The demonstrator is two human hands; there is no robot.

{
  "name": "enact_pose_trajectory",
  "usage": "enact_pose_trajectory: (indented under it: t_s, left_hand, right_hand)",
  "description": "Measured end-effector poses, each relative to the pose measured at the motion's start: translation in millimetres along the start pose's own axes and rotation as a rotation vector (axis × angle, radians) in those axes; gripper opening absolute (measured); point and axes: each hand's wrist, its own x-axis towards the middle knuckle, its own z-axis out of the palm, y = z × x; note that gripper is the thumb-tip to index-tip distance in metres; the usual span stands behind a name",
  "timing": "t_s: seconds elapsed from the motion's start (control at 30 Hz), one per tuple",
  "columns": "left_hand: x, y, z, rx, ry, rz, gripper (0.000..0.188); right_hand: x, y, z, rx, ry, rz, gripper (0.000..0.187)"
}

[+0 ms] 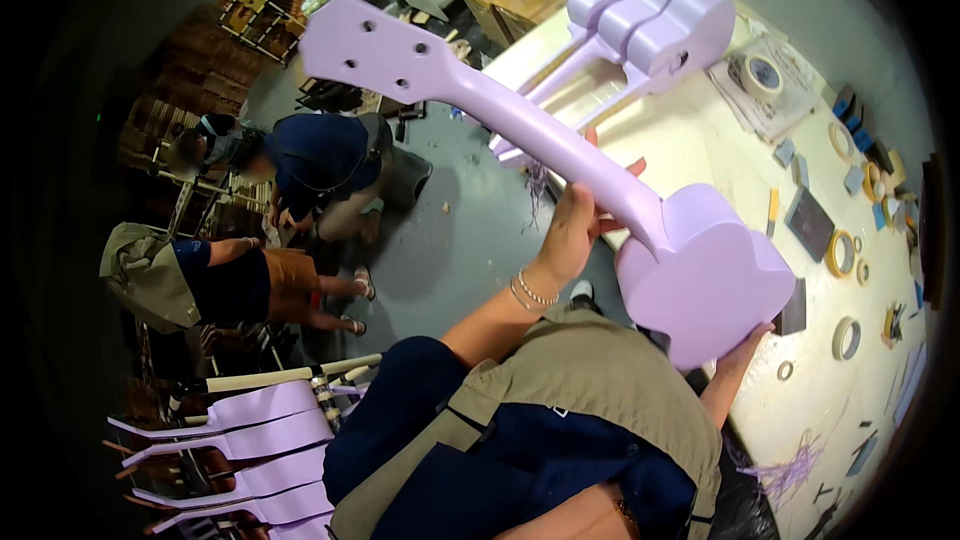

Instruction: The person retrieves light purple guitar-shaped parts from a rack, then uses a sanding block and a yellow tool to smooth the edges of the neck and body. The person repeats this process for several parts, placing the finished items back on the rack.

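Note:
A lavender-painted ukulele [705, 285] without strings is held up in front of me, its back facing up. Its neck slants toward the upper left, and the headstock shows several peg holes. My left hand [568, 232], with a beaded bracelet at the wrist, holds the neck close to the body; the thumb is on the near side and some fingertips show beyond it. At the lower right edge of the body, my right hand [745, 345] grips the rim, its fingers mostly hidden underneath.
Lavender ukuleles [655, 15] stand together on the white table [740, 155]; more ukuleles [270, 440] hang on a rack at lower left. Tape rolls [846, 338], a dark flat block [808, 224] and purple shreds [790, 468] lie on the table. Two people [325, 155] [235, 280] stand left.

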Motion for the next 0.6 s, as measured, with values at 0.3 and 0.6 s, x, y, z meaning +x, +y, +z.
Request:
enact_pose_trajectory:
  t_s: [0.3, 0.6]
  left_hand:
    - [-6.2, 8.6, 3.6, 0.15, -0.015, -0.023, 0.073]
    - [-0.6, 18.5, 1.5, 0.161, -0.004, 0.102, 0.076]
  right_hand:
    - [1.8, -2.4, 8.9, 0.037, -0.043, 0.075, 0.075]
    - [2.7, -3.3, 20.6, 0.064, -0.099, 0.162, 0.079]
